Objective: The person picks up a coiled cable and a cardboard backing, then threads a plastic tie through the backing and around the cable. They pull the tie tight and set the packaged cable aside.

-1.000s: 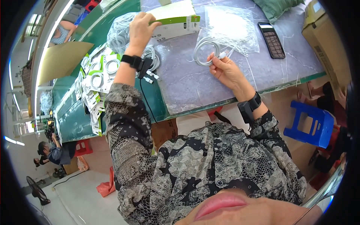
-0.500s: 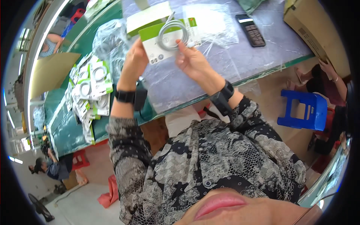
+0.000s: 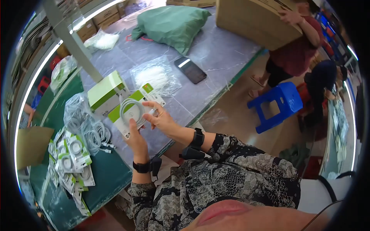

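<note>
A green-and-white backing card [image 3: 147, 89] is held over the table with a coiled white cable [image 3: 122, 112] lying against its front. My left hand [image 3: 136, 141] grips the card's lower side, its thumb against the bottom of the coil. From the right, my right hand [image 3: 163, 120] closes finger and thumb around the coil's right side, by a white cable end. Just beyond the card stands a green-and-white box [image 3: 106, 91]. To the left, bundled cables in clear plastic [image 3: 76, 111] lie beside a pile of carded cables [image 3: 69, 158].
A black phone [image 3: 190, 70] and a clear bag with white ties [image 3: 156, 77] lie on the grey tabletop [image 3: 216, 50]. Behind them sits a green sack [image 3: 173, 23]. At right, another person carries a large carton [image 3: 254, 25] near a blue stool [image 3: 275, 107].
My view has swung to the right, bringing the sack and the other person's carton into sight. My right hand has shifted along the coil, and my left thumb now presses on it.
</note>
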A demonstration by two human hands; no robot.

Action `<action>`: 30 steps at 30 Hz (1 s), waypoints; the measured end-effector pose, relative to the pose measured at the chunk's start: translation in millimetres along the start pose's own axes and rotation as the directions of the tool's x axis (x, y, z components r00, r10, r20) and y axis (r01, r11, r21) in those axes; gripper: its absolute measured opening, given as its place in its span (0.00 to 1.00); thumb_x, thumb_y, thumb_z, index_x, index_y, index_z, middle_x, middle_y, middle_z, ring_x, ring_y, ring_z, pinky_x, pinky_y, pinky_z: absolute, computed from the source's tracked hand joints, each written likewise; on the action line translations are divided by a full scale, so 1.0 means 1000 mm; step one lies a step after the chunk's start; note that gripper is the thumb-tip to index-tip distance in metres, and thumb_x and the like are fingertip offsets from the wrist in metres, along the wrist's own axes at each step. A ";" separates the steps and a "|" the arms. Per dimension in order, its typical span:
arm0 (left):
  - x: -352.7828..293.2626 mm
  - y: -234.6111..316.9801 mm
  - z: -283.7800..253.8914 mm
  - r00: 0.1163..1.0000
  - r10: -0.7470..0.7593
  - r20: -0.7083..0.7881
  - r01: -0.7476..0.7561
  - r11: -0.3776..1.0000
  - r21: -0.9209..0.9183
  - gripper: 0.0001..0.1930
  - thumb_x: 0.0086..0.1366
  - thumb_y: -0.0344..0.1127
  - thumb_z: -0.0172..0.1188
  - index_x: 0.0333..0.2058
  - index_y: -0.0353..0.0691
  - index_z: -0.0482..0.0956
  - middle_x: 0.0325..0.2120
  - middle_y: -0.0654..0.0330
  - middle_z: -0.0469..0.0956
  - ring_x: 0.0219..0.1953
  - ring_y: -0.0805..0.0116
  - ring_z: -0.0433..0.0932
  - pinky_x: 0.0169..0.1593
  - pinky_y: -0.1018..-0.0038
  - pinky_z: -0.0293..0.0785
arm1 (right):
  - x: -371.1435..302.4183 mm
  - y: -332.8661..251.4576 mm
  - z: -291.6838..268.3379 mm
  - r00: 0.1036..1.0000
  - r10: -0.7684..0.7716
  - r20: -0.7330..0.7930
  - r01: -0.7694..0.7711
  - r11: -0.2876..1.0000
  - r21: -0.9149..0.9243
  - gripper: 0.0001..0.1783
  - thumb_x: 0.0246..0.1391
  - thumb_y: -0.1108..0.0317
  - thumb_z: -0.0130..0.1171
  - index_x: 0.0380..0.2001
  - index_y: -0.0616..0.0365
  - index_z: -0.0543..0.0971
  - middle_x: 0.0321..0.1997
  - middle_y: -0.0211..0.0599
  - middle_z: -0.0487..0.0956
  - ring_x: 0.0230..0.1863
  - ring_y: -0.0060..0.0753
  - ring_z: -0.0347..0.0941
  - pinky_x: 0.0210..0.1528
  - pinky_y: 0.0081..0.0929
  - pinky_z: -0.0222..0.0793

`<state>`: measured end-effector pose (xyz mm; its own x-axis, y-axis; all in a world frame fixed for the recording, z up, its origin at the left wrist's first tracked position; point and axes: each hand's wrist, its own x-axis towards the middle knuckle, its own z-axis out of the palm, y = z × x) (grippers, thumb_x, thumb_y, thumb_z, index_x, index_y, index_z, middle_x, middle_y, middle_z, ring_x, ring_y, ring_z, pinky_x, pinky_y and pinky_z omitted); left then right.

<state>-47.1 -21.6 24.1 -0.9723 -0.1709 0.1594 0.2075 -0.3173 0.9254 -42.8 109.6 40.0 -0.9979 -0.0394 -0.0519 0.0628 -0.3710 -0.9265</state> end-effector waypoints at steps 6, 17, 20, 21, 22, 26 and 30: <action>-0.012 -0.004 0.011 0.998 -0.058 0.034 0.061 0.993 -0.101 0.15 0.66 0.34 0.52 0.49 0.33 0.69 0.39 0.57 0.76 0.33 0.71 0.77 0.31 0.76 0.72 | -0.006 0.003 -0.028 0.681 -0.724 -0.111 0.383 0.481 -0.788 0.40 0.47 0.54 0.65 0.62 0.49 0.61 0.53 0.52 0.64 0.58 0.44 0.58 0.58 0.37 0.56; -0.020 -0.010 0.017 0.963 -0.183 0.196 0.229 0.941 -0.250 0.18 0.65 0.35 0.55 0.50 0.31 0.67 0.42 0.55 0.75 0.36 0.68 0.78 0.34 0.73 0.77 | -0.006 -0.039 -0.066 0.592 -0.565 0.575 0.620 -0.136 -0.773 0.18 0.35 0.57 0.68 0.36 0.35 0.83 0.53 0.27 0.70 0.60 0.38 0.57 0.60 0.38 0.48; -0.021 -0.015 0.010 0.964 -0.105 0.245 0.186 0.925 -0.332 0.17 0.65 0.35 0.55 0.49 0.30 0.68 0.42 0.55 0.76 0.37 0.67 0.78 0.35 0.71 0.78 | -0.003 -0.033 -0.056 0.562 -0.570 0.599 0.645 -0.151 -0.749 0.17 0.32 0.58 0.70 0.33 0.34 0.83 0.50 0.23 0.70 0.58 0.36 0.57 0.59 0.40 0.45; -0.023 -0.016 0.009 0.966 -0.099 0.240 0.174 0.934 -0.312 0.17 0.65 0.35 0.56 0.49 0.30 0.69 0.41 0.55 0.76 0.37 0.67 0.78 0.35 0.71 0.79 | -0.002 -0.031 -0.052 0.543 -0.581 0.607 0.642 -0.178 -0.745 0.17 0.30 0.59 0.71 0.31 0.34 0.83 0.48 0.22 0.70 0.57 0.35 0.57 0.59 0.42 0.44; -0.024 -0.016 0.007 0.967 -0.091 0.239 0.162 0.942 -0.293 0.17 0.65 0.35 0.56 0.49 0.30 0.69 0.41 0.55 0.76 0.37 0.67 0.78 0.35 0.71 0.79 | -0.001 -0.030 -0.048 0.543 -0.578 0.609 0.650 -0.169 -0.740 0.17 0.30 0.59 0.71 0.31 0.34 0.83 0.48 0.22 0.70 0.57 0.35 0.57 0.59 0.42 0.44; -0.026 -0.012 0.003 0.967 -0.133 0.219 0.201 0.925 -0.322 0.17 0.65 0.34 0.56 0.49 0.32 0.68 0.41 0.56 0.76 0.37 0.68 0.78 0.34 0.73 0.79 | -0.004 -0.025 -0.036 0.547 -0.573 0.610 0.657 -0.157 -0.737 0.15 0.31 0.58 0.70 0.30 0.35 0.84 0.49 0.19 0.70 0.57 0.35 0.57 0.60 0.43 0.42; -0.028 -0.013 0.001 0.971 -0.141 0.193 0.200 0.922 -0.331 0.18 0.65 0.33 0.54 0.51 0.34 0.66 0.41 0.56 0.75 0.37 0.68 0.78 0.33 0.74 0.78 | -0.003 -0.023 -0.034 0.551 -0.515 0.656 0.717 -0.110 -0.688 0.16 0.38 0.57 0.67 0.36 0.37 0.83 0.49 0.23 0.72 0.59 0.35 0.57 0.60 0.37 0.43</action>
<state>-22.5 -11.6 8.4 -0.9941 0.0591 0.0908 0.0326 -0.6356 0.7713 -42.1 149.8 48.3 -0.5710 -0.4393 0.6935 -0.7342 0.6512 -0.1921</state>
